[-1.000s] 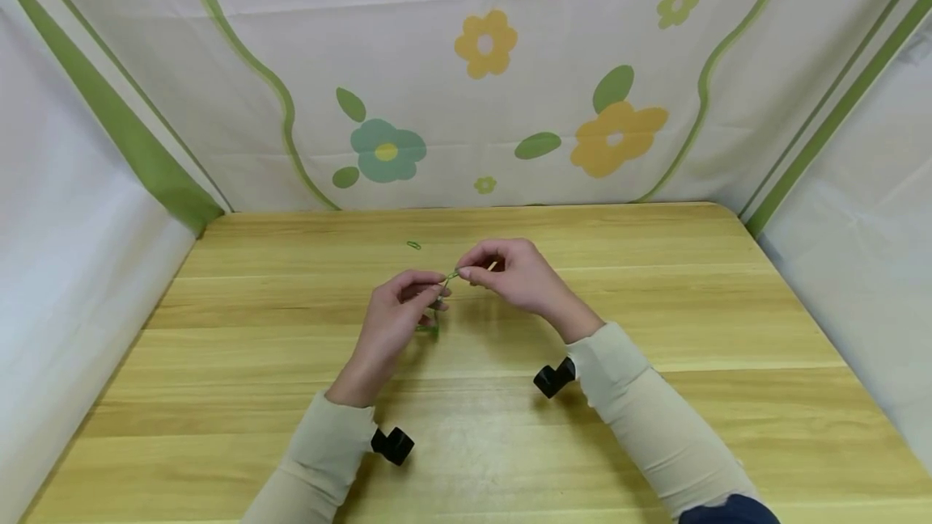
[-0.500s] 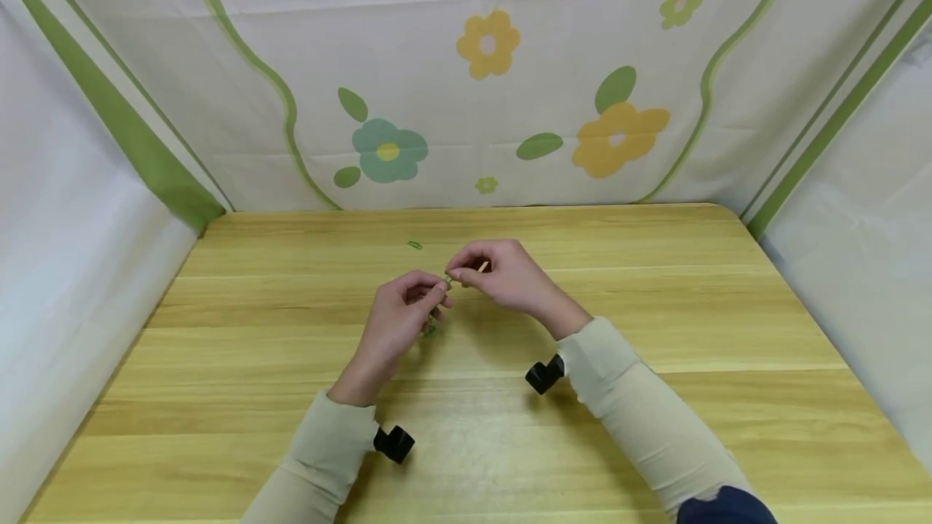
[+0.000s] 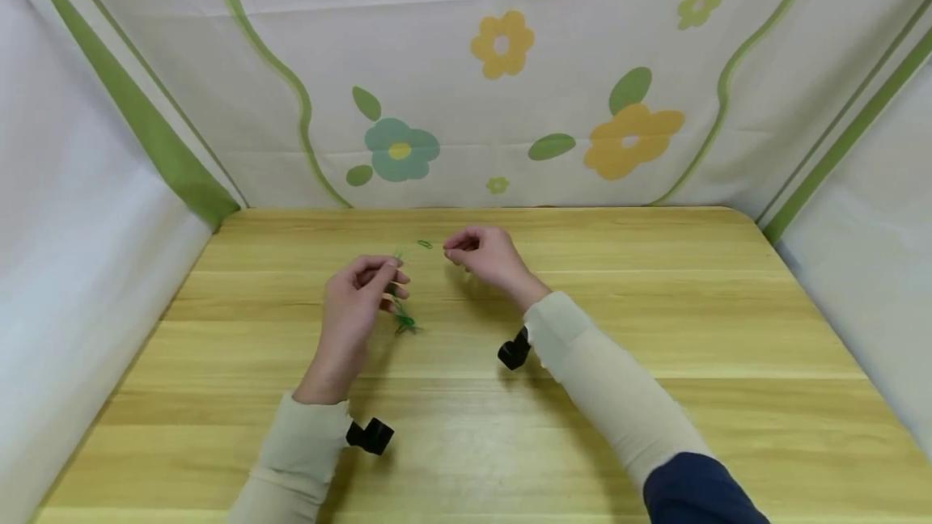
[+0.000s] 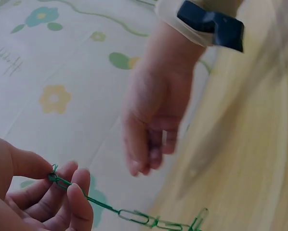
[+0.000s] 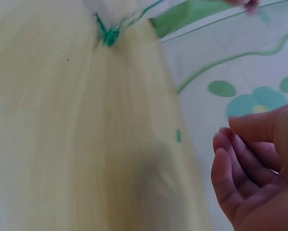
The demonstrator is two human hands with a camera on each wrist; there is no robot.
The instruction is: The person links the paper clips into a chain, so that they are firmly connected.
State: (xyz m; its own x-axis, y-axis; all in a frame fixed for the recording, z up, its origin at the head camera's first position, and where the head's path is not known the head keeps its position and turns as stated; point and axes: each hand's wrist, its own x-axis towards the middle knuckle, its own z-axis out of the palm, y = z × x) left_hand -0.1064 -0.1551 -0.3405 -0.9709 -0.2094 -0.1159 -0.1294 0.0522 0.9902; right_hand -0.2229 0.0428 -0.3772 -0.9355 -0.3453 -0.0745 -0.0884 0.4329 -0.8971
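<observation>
A chain of linked green paper clips (image 4: 133, 216) hangs from my left hand (image 3: 351, 297); thumb and forefinger pinch its upper end in the left wrist view. Its lower end (image 3: 405, 322) bunches below the fingers, close over the table. To the right, my right hand (image 3: 486, 255) hovers with loosely bent fingers and nothing between them, as the right wrist view (image 5: 252, 163) shows. One loose green paper clip (image 3: 425, 244) lies near the table's back edge, just left of the right fingertips.
The wooden table (image 3: 619, 322) runs back to a white curtain (image 3: 451, 87) printed with flowers and leaves. White cloth also stands at both sides. A small black camera (image 3: 373, 436) is worn on the left wrist, another camera (image 3: 514, 349) on the right.
Both hands worked together at the chain's end; now they are apart. The left hand moved left with the chain, and the right let go and moved up toward the loose paper clip.
</observation>
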